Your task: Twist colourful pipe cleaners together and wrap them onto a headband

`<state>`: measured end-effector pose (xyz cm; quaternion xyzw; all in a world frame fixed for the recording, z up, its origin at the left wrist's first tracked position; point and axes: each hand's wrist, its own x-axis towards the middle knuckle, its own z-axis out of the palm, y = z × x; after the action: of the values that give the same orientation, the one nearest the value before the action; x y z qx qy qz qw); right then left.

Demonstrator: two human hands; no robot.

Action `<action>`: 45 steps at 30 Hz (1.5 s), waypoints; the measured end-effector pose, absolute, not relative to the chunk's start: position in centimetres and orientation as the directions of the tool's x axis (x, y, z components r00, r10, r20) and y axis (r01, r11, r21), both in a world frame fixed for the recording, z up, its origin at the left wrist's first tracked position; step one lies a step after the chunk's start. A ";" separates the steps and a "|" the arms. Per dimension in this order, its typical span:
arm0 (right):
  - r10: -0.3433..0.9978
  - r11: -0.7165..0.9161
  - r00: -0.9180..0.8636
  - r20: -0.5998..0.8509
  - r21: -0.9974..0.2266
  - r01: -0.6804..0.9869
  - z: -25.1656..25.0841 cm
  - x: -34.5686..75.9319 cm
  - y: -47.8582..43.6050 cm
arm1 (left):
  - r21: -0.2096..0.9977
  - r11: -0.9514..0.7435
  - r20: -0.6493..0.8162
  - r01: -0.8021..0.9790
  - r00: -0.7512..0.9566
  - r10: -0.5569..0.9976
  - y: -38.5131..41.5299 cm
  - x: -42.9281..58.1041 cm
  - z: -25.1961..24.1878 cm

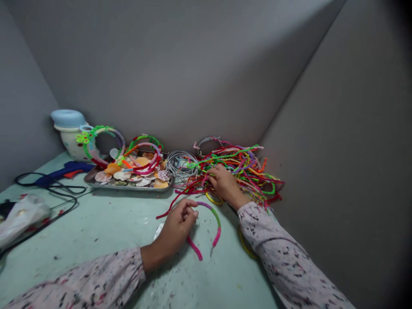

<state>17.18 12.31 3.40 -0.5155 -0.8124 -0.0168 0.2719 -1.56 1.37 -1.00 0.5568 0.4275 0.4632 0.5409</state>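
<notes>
My left hand [180, 223] is closed on a curved headband [217, 218] wrapped in purple, green and pink fuzzy pipe cleaner. One end of the band shows bare wire, and a pink length sticks out below my fingers. My right hand [223, 182] reaches to the near side of a heap of pipe cleaners [247, 165] in many colours. Its fingertips are pressed together at a pink strand there; whether they grip just that one is hard to make out. A red pipe cleaner [169, 209] trails from the heap towards my left hand.
A metal tray [128, 187] of seashells stands at the back, with wrapped hoops [120, 141] on it. Beside it lie coiled grey wires [182, 165]. At the left are a blue glue gun [61, 172], its black cord [69, 208], a lidded jar [69, 133] and a plastic bag [27, 216].
</notes>
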 end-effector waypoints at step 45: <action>0.928 0.369 0.174 0.330 -0.746 -0.554 5.6 14.7 11.9 | 0.805 -0.321 0.336 0.500 0.064 0.940 11.1 2.6 1.4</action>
<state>14.67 11.91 5.56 -0.2377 -0.3927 0.5087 0.7284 2.55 11.09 1.41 0.6846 0.5256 0.4380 0.2513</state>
